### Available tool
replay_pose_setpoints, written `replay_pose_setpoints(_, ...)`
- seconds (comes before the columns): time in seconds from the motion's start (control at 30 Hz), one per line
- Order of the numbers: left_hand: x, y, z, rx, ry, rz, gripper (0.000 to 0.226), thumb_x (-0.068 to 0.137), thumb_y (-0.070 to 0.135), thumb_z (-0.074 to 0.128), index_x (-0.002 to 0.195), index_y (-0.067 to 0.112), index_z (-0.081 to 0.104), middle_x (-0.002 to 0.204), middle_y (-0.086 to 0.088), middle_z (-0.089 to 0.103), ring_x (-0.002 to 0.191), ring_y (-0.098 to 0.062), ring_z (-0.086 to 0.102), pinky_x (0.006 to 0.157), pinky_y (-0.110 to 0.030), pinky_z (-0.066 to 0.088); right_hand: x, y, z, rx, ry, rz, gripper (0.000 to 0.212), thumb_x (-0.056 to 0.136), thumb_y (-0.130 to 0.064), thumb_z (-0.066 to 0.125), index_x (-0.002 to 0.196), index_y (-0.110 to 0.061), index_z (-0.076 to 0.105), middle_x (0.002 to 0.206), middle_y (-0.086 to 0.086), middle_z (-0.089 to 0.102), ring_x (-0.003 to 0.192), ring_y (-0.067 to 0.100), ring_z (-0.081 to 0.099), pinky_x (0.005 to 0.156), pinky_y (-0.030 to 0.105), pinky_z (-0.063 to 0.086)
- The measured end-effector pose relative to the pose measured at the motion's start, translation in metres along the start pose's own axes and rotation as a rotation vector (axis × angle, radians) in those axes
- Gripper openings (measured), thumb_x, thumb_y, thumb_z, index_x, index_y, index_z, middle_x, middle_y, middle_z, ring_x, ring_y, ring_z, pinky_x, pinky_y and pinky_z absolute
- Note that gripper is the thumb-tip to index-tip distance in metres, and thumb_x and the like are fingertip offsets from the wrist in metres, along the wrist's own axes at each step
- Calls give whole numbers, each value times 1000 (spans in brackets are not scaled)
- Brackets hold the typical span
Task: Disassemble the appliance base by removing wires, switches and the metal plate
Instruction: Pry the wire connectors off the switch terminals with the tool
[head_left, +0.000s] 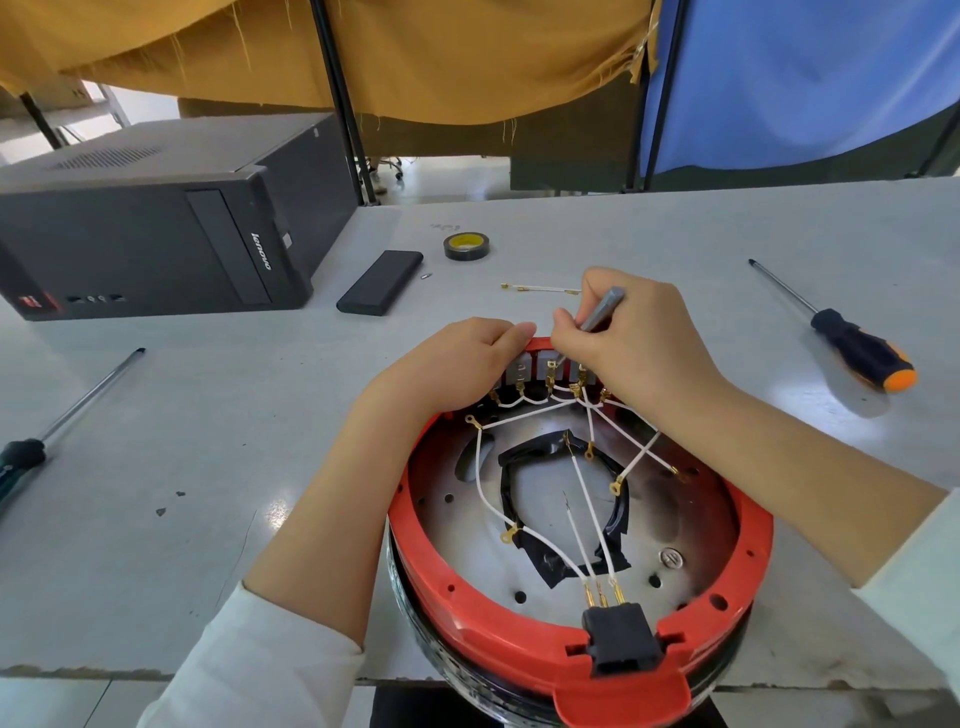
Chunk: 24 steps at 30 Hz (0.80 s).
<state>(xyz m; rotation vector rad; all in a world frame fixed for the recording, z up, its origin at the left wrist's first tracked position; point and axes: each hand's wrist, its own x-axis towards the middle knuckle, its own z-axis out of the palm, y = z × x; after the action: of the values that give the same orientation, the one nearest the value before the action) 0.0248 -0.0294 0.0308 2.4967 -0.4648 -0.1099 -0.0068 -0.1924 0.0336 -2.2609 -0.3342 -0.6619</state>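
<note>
At the table's (727, 234) near edge, partly overhanging it, we have the red appliance base (519, 649) open side up, its metal plate (457, 540) crossed by white wires (485, 499). Our left hand (457, 364) curls its fingers over the far rim, holding the row of grey switches (519, 371). Our right hand (634, 338) pinches a thin metal tool (602, 312), tip down among the switch terminals. An orange-handled screwdriver (857, 353) lies toward the right edge.

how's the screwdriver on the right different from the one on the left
The right screwdriver has a black and orange handle and lies wholly in view, tip pointing away. The left screwdriver has a dark handle with no orange showing, partly cut off by the frame's edge. Both lie untouched on the grey table, with long metal shafts.
</note>
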Motion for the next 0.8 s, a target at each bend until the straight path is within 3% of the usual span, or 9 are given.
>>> replay_pose_setpoints(0.23,0,1,0,0,3,-17,55,99,49,30,95,2,60,51,9,40,49,-5,41,54,-24,31,10,4,0,86,-36,120,32,80,-13,62,59,-13,37,52,1,33,47,10,30,44,20,25)
replay_pose_setpoints(0.43,-2,2,-1,-11,-3,-32,56,99,49,30,99,3,62,46,11,40,43,0,41,53,-24,30,8,4,1,84,-17,118,32,81,-15,60,59,-13,38,53,0,34,47,9,30,43,16,28)
replay_pose_setpoints(0.57,-2,2,-2,-12,-2,-24,56,99,49,30,102,3,62,55,7,42,54,-8,42,56,-25,33,1,0,1,51,22,32,37,82,-16,59,57,-19,33,51,-3,32,48,8,32,46,17,29)
replay_pose_setpoints(0.8,-1,1,-1,-8,0,-29,57,99,50,30,100,2,61,56,7,42,51,-5,41,54,-24,32,11,3,0,87,-59,104,38,82,-13,61,56,-17,34,51,-2,32,46,8,29,42,15,26)
